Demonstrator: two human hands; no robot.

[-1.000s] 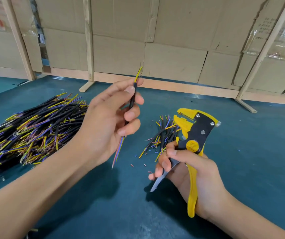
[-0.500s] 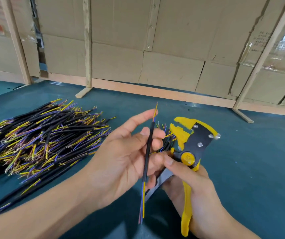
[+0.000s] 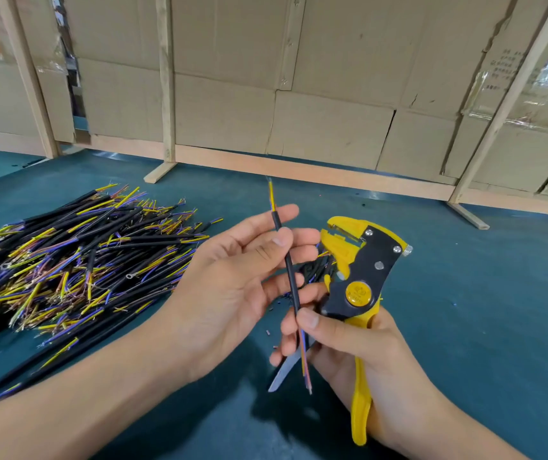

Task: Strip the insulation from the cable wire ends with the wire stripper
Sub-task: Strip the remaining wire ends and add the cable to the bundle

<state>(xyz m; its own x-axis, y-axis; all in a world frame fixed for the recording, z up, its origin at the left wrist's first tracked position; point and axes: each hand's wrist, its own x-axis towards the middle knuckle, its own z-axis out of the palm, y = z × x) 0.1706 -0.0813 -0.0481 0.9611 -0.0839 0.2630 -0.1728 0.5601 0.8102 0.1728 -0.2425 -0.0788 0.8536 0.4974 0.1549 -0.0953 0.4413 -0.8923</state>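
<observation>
I have one cable [image 3: 288, 267] between my two hands, left hand [image 3: 232, 287] and right hand [image 3: 349, 340], and one stripper [image 3: 358, 277]. One big heap [image 3: 76, 260] of cables lies on my left, too many to count. A second, small bunch [image 3: 315, 270] shows behind my fingers, its number hidden. Three wooden posts [image 3: 166, 78] stand along the cardboard wall [image 3: 332, 94].

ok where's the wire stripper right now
In the head view, right of centre: the right hand grips the yellow wire stripper, beside the cable held by the left hand.
</observation>
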